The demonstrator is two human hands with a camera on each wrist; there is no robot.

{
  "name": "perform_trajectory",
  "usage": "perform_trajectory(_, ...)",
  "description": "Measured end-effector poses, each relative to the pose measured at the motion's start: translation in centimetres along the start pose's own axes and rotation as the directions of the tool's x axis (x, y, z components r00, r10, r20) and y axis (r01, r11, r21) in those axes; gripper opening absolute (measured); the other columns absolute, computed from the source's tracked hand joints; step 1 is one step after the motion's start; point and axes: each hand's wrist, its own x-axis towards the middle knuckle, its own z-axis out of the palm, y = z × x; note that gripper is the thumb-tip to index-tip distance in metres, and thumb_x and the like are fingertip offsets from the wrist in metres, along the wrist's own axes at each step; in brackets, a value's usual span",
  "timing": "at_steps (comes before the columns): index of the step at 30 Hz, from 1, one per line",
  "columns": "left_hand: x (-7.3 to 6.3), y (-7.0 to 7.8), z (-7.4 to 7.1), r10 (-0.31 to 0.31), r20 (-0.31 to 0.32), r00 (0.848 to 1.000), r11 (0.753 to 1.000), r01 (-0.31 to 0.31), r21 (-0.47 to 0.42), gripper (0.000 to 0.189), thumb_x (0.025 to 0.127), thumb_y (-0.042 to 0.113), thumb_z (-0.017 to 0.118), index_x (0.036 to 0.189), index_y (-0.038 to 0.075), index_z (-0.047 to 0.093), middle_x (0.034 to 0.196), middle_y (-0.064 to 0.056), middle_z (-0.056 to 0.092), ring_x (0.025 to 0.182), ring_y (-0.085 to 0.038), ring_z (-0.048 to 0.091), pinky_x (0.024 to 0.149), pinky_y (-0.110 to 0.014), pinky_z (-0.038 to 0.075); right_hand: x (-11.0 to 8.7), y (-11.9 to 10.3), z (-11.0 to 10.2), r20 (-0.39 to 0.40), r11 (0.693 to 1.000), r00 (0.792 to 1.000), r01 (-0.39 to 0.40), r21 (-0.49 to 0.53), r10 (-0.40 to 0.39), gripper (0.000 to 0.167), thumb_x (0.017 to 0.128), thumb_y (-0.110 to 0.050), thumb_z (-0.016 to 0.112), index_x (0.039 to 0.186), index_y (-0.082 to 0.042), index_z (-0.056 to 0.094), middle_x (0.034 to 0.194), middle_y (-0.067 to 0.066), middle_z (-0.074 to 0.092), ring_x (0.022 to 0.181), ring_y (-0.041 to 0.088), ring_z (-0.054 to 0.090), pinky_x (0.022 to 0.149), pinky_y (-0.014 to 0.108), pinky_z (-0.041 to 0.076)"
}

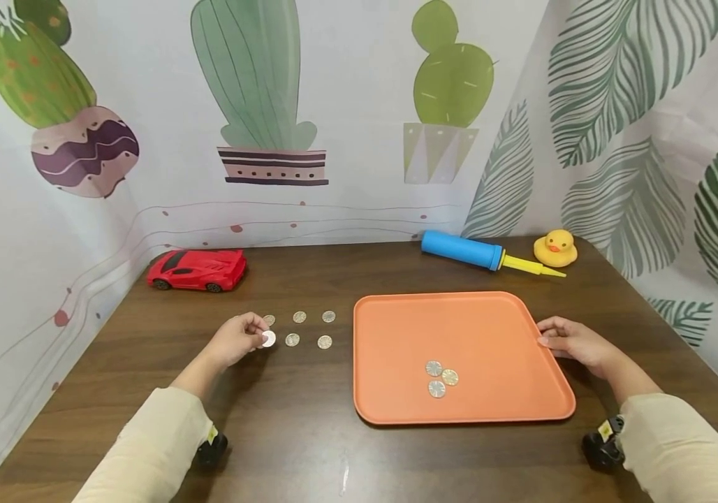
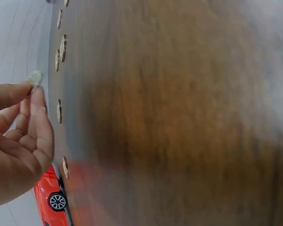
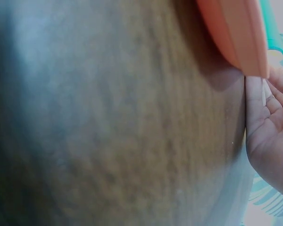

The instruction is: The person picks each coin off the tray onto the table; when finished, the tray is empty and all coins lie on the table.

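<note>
In the head view my left hand (image 1: pixel 238 341) pinches a silvery coin (image 1: pixel 268 339) between thumb and fingertips; the left wrist view shows this coin (image 2: pixel 35 77) held up off the wood. Close by, several coins (image 1: pixel 299 317) lie in two short rows on the table. Three coins (image 1: pixel 437 388), two silvery and one golden, sit together on an orange tray (image 1: pixel 459 321). My right hand (image 1: pixel 579 345) grips the tray's right rim, thumb on top and fingers below; the right wrist view shows the tray's corner (image 3: pixel 240 33) at the fingers.
A red toy car (image 1: pixel 198 270) stands at the back left of the brown table (image 1: pixel 283 447). Along the back right lie a blue hand pump (image 1: pixel 462 250) with a yellow nozzle and a yellow rubber duck (image 1: pixel 556 249). A cactus-print cloth (image 1: pixel 365 105) hangs behind.
</note>
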Motion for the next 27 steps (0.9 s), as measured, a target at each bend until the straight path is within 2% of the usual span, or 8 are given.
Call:
perform_trajectory(3, 0.0, -0.2, -0.1, -0.021, 0.022, 1.000, 0.999, 0.020, 0.032, 0.010, 0.074, -0.007, 0.054, 0.084, -0.009, 0.051, 0.074, -0.009, 0.048, 0.059, -0.013, 0.044, 0.050, -0.022, 0.038, 0.0, -0.1, 0.1, -0.003, 1.000, 1.000, -0.003, -0.004, 0.003, 0.042, 0.088, -0.011, 0.049, 0.113, 0.017, 0.032, 0.089, 0.007, 0.052, 0.077, 0.010, 0.055, 0.070, 0.027, 0.046)
perform_trajectory(10, -0.1, -1.0, -0.1, -0.051, 0.009, 0.999, 0.994, 0.050, 0.092, 0.008, 0.072, -0.009, 0.054, 0.080, -0.009, 0.052, 0.073, -0.010, 0.048, 0.059, -0.013, 0.048, 0.052, -0.023, 0.039, 0.1, 0.0, 0.2, -0.004, 1.000, 1.000, -0.007, 0.016, 0.007, 0.041, 0.087, -0.011, 0.049, 0.113, 0.017, 0.032, 0.088, 0.006, 0.052, 0.077, 0.010, 0.055, 0.070, 0.027, 0.046)
perform_trajectory(19, -0.1, -1.8, -0.2, -0.028, -0.023, 0.999, 0.984, 0.032, 0.175, 0.011, 0.070, -0.003, 0.063, 0.078, -0.004, 0.056, 0.072, -0.005, 0.050, 0.067, -0.016, 0.047, 0.059, -0.027, 0.038, 0.1, 0.1, 0.2, -0.015, 1.000, 1.000, -0.015, 0.020, 0.016, 0.041, 0.087, -0.011, 0.050, 0.112, 0.017, 0.032, 0.087, 0.006, 0.052, 0.076, 0.011, 0.055, 0.069, 0.027, 0.046)
perform_trajectory(27, 0.1, -2.0, 0.0, -0.002, -0.029, 1.000, 0.974, 0.009, 0.227, 0.009, 0.070, -0.002, 0.060, 0.078, -0.002, 0.056, 0.074, -0.005, 0.052, 0.068, -0.016, 0.048, 0.059, -0.027, 0.038, 0.0, 0.1, 0.1, -0.020, 1.000, 1.000, -0.023, 0.018, 0.023, 0.042, 0.087, -0.012, 0.050, 0.113, 0.017, 0.032, 0.088, 0.006, 0.052, 0.076, 0.011, 0.055, 0.069, 0.027, 0.046)
